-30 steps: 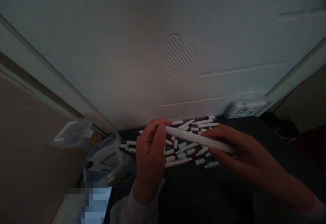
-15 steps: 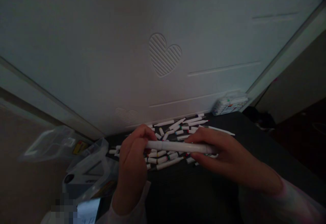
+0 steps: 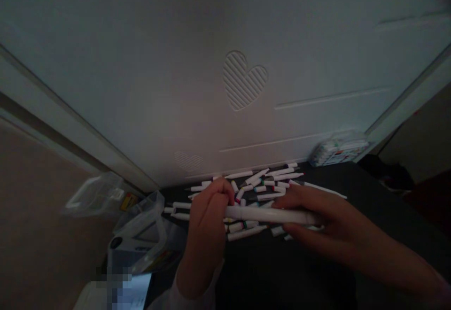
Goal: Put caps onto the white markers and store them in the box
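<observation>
A white marker pen (image 3: pixel 268 214) lies level between my two hands, above the dark tabletop. My left hand (image 3: pixel 211 216) is closed round its left end, fingers curled over the tip. My right hand (image 3: pixel 317 213) pinches the other end between thumb and fingers. Behind and below the held pen, many white marker pens and loose caps (image 3: pixel 246 232) with coloured bands are strewn over the table; my hands cover part of the pile.
A clear plastic case (image 3: pixel 155 235) stands open at the left, its lid (image 3: pixel 95 197) beside it. A packed set of markers (image 3: pixel 340 149) leans against the white panel (image 3: pixel 176 89) at the back right. A lit screen (image 3: pixel 137 291) shows at lower left.
The whole view has shifted, so things appear further right. Both hands still grip the marker pen; my left hand looks more tightly curled round its end.
</observation>
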`<action>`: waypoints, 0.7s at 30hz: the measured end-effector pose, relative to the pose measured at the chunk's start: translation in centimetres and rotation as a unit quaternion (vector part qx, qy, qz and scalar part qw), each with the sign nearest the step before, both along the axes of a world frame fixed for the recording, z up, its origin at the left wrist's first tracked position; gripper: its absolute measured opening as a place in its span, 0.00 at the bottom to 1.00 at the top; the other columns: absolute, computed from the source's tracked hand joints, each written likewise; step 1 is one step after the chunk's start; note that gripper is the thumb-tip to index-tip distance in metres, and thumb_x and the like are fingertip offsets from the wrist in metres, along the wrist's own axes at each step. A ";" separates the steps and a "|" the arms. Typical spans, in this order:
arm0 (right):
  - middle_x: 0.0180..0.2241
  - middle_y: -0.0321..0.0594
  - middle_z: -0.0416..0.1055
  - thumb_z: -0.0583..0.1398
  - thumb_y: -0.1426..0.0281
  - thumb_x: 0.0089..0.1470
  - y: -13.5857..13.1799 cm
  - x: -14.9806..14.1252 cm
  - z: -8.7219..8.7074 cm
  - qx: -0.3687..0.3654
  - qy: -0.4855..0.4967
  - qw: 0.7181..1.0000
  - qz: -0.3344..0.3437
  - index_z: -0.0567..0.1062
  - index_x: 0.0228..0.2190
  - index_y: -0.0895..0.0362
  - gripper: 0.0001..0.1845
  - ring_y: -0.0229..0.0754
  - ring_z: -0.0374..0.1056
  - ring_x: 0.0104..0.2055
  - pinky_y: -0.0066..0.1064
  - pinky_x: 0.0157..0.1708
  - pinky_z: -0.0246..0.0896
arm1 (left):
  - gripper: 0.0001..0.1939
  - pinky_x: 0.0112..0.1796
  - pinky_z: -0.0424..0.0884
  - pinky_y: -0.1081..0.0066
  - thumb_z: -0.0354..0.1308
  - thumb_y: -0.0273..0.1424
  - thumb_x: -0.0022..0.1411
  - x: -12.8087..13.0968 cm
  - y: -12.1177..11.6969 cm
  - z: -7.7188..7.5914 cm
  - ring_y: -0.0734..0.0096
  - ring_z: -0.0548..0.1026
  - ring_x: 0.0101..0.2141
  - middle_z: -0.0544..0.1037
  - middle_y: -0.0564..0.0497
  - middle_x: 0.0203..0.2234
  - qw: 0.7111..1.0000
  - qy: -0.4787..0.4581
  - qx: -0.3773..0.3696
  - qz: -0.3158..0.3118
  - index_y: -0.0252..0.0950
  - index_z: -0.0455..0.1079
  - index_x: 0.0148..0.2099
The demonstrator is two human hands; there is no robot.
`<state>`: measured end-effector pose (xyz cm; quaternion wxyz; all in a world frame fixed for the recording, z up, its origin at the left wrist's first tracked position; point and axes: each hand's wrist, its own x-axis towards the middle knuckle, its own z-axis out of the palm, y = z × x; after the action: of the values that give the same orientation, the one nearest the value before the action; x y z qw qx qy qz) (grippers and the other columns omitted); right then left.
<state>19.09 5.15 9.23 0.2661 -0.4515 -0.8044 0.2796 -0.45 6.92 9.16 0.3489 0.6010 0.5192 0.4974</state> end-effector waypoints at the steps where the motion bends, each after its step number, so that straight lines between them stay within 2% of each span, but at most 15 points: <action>1: 0.33 0.36 0.72 0.58 0.72 0.50 0.0 0.0 -0.1 -0.005 -0.007 1.000 -0.003 0.73 0.36 0.51 0.09 0.38 0.68 0.33 0.27 0.32 0.62 | 0.11 0.22 0.50 0.71 0.44 0.24 0.49 0.1 0.0 -0.2 0.71 0.55 0.19 0.59 0.54 0.14 1.000 -0.012 -0.015 -0.006 0.38 0.56 0.17; 8: 0.28 0.34 0.71 0.57 0.70 0.49 0.1 0.2 -0.7 0.001 0.010 1.000 -0.027 0.74 0.32 0.51 0.08 0.37 0.66 0.27 0.27 0.25 0.60 | 0.09 0.24 0.51 0.71 0.44 0.24 0.52 0.3 -0.1 -1.0 0.71 0.57 0.22 0.59 0.55 0.17 0.997 -0.057 -0.053 -0.025 0.38 0.58 0.22; 15: 0.25 0.33 0.71 0.58 0.71 0.47 0.0 0.4 -1.2 0.018 0.026 0.999 -0.037 0.74 0.31 0.50 0.07 0.36 0.65 0.25 0.25 0.24 0.60 | 0.10 0.25 0.52 0.72 0.44 0.24 0.53 0.5 -0.4 -1.0 0.71 0.57 0.22 0.60 0.55 0.18 0.994 -0.075 -0.069 -0.029 0.38 0.59 0.22; 21: 0.25 0.34 0.71 0.58 0.71 0.47 0.2 0.5 -1.3 0.022 0.043 0.998 -0.027 0.74 0.31 0.50 0.07 0.36 0.66 0.24 0.25 0.23 0.62 | 0.06 0.23 0.53 0.74 0.49 0.26 0.51 0.5 -0.3 -0.8 0.74 0.57 0.21 0.60 0.56 0.17 0.982 -0.147 -0.118 -0.014 0.37 0.63 0.24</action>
<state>19.62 5.37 7.95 0.3176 -0.4545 -0.7859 0.2738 0.01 6.65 8.39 0.4968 0.4830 0.5090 0.5108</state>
